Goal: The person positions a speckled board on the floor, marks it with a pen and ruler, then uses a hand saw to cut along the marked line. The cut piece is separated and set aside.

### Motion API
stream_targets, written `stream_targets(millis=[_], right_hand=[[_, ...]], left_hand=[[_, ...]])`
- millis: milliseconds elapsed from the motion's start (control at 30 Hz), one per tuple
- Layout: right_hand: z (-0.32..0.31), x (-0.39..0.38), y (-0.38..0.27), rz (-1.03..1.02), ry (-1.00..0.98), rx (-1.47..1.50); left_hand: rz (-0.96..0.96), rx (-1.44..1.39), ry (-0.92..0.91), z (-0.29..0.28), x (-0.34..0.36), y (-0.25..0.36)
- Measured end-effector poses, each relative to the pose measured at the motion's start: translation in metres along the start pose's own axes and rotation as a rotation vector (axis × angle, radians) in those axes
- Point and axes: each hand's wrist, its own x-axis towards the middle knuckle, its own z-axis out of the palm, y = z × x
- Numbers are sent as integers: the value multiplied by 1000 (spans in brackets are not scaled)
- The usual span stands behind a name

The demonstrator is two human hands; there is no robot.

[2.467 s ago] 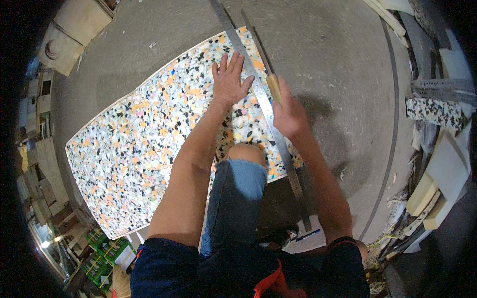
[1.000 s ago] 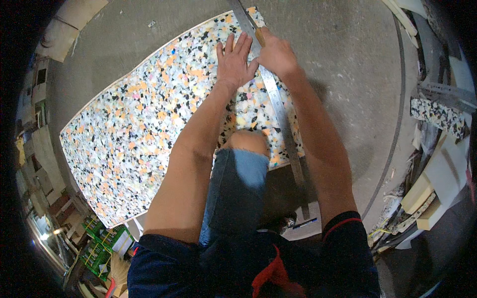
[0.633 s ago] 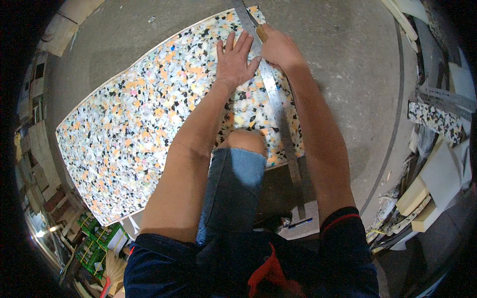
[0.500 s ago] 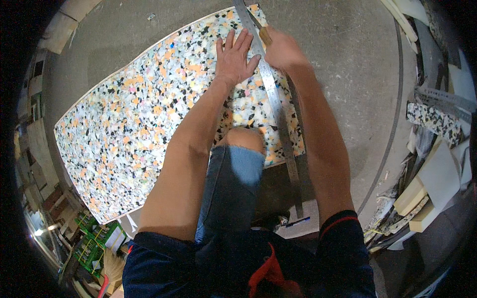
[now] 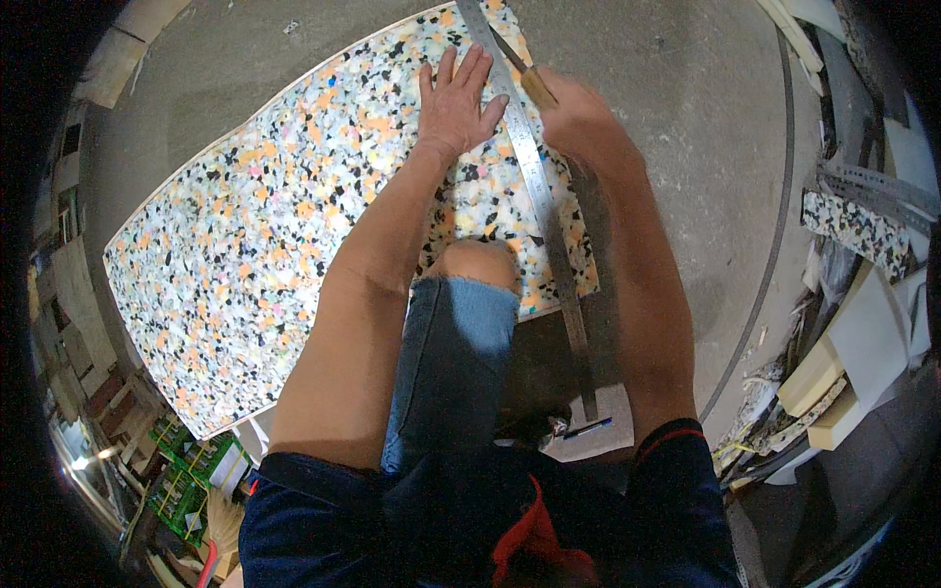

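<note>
My left hand [image 5: 455, 108] lies flat, fingers spread, on a speckled multicoloured foam sheet [image 5: 225, 265], its thumb beside a long steel ruler [image 5: 534, 184]. The ruler crosses the right part of the sheet and extends past its near edge. My right hand [image 5: 578, 122] is closed round the wooden handle of a knife [image 5: 536, 86], whose dark blade points toward the far end, along the ruler's right side. My bare knee [image 5: 472, 263] rests on the sheet between my forearms.
The sheet lies on a concrete floor [image 5: 676, 127]. Pale foam offcuts [image 5: 853, 323] and a speckled foam piece [image 5: 848, 220] are piled at the right, boards [image 5: 74, 255] along the left, and green crates [image 5: 191, 485] at lower left. A pen [image 5: 588, 428] lies by the ruler's near end.
My right hand and knife moved up along the ruler to its far part, then slightly back toward me and rightward. My left hand stays spread beside the ruler. The view has shifted slightly.
</note>
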Motion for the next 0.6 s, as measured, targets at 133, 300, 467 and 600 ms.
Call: stream_targets(millis=[133,300,467,600], right_hand=[[-1,-13,4,25,-5,-20],[-3,19,-4,75,-108,54],[-3,-34,20,-134,22,68],[9,-45,32,-120,39,46]], left_hand=[[-2,-37,19,1,-1,-1],[7,21,8,2,0,-1],[18,15,21,5,-1,-2],[24,2,46,8,0,-3]])
